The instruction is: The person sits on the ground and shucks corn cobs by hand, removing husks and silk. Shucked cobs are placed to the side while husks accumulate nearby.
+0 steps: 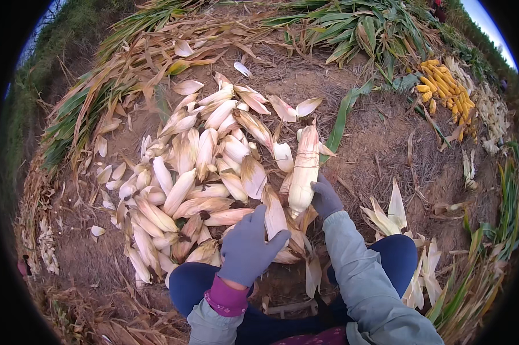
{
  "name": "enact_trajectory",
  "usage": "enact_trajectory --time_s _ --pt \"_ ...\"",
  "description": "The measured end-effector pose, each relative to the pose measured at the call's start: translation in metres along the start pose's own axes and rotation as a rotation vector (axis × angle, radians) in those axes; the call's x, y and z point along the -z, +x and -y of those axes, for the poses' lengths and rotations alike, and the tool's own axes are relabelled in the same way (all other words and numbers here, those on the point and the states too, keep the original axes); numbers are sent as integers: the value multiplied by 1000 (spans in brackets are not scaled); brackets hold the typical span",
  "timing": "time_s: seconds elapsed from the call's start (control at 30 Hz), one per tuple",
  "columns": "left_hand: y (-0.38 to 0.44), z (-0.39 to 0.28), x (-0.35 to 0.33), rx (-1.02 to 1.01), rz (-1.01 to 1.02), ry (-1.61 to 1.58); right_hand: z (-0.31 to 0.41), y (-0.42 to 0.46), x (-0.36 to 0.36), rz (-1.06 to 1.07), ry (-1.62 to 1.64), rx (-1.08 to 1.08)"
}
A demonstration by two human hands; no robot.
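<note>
My right hand point(326, 197), in a grey glove, grips the lower right side of a pale ear of corn in its husk point(305, 166). This ear stands nearly upright, its stem end towards me, with brown strands of silk across its middle. My left hand point(251, 248), gloved too, is spread with its thumb apart, over the near edge of a heap of husk-covered corn ears point(199, 189). No object shows in its grasp; its palm side is hidden. Loose husk leaves point(313, 274) lie just below the held ear, between my knees.
Husked yellow corn cobs point(447, 88) are piled at the upper right, beside a row of pale husks point(492, 112). Cut green corn stalks point(363, 30) lie along the top and the left. Peeled husks point(423, 267) lie by my right knee. Bare soil and dry straw surround the heap.
</note>
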State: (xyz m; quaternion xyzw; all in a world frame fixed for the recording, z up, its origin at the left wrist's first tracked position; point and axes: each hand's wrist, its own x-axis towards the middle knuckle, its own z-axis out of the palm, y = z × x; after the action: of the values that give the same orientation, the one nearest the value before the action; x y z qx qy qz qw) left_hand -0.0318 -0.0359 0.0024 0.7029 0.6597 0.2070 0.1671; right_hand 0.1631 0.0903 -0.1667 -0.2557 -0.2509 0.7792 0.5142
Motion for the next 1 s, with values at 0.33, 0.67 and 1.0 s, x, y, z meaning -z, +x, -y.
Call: enact_trajectory --time_s 0.33,0.67,1.0 --pt "25 -20 -15 33 12 -729 65 -50 -104 300 -230 -16" --pt "18 -22 -37 90 -234 -673 169 -88 -150 -70 -837 219" --pt "44 -30 -2 -214 -483 126 155 -65 -132 -208 -443 345"
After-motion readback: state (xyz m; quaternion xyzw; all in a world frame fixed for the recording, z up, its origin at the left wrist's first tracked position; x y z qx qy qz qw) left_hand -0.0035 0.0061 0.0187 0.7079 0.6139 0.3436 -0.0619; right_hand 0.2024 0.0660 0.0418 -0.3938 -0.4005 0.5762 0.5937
